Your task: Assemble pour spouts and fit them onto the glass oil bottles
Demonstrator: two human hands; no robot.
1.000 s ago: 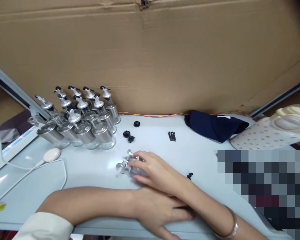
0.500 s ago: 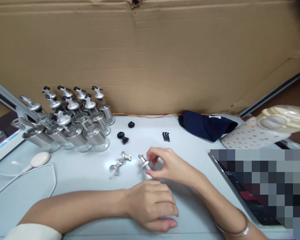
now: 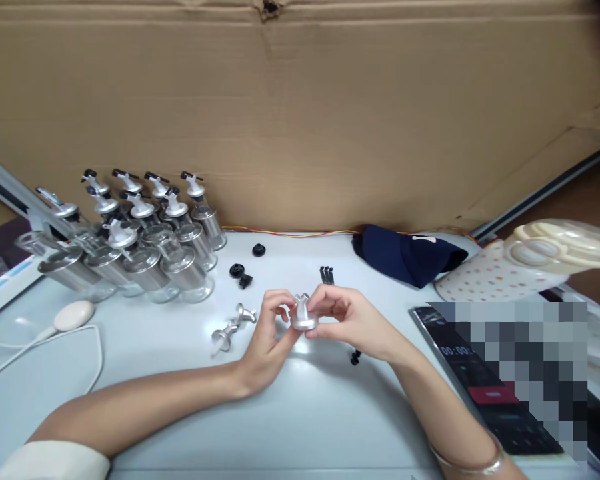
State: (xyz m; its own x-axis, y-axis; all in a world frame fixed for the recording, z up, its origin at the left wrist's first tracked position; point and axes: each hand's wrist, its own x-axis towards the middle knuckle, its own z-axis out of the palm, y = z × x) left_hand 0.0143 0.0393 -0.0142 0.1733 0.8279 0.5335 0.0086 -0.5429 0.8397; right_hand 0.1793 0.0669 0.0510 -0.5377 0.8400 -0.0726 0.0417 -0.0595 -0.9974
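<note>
Above the table, a silver bottle pourer spout (image 3: 306,316) is held upright between both hands, its round base down. My left hand (image 3: 265,350) is closed on its left side with the fingertips. From the right, my right hand (image 3: 353,320) pinches it between thumb and fingers. Two more silver pourer spouts, a nearer one (image 3: 222,339) and a farther one (image 3: 245,313), lie left of my left hand. Small black levers (image 3: 326,274) lie just behind my right hand. A small black part (image 3: 355,358) shows beneath my right wrist.
Several glass-and-metal bottles (image 3: 180,270) with pourers stand at the back left. Black stoppers (image 3: 259,250) lie behind my hands. A white cable with an oval puck (image 3: 74,315) is at left. At right are a navy cap (image 3: 405,253), a dotted container (image 3: 473,273) and a phone (image 3: 480,380).
My right hand has lifted the pourer spout off the table and turned it upright. My left hand has moved up from the front and now grips it too. The black part under my right wrist has come into view.
</note>
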